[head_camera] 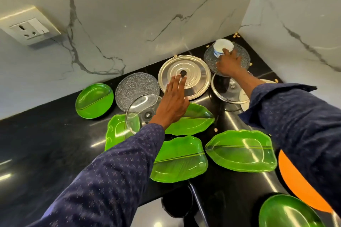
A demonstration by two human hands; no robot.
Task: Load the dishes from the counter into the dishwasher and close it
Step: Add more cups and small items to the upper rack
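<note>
The right hand [229, 62] is gripping a white cup [222, 47], hiding part of a pebbled glass plate [241, 55]; the left hand [173, 103] is reaching open-fingered over a ridged steel lid [195, 73].

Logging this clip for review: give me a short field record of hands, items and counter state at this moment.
left hand: open, reaching to steel lid, fingers at its black knob
right hand: gripping white cup on textured glass plate
counter: black, holds green leaf-shaped plates, glass lids
dishwasher: not in view
progress: dishes not yet loaded
</note>
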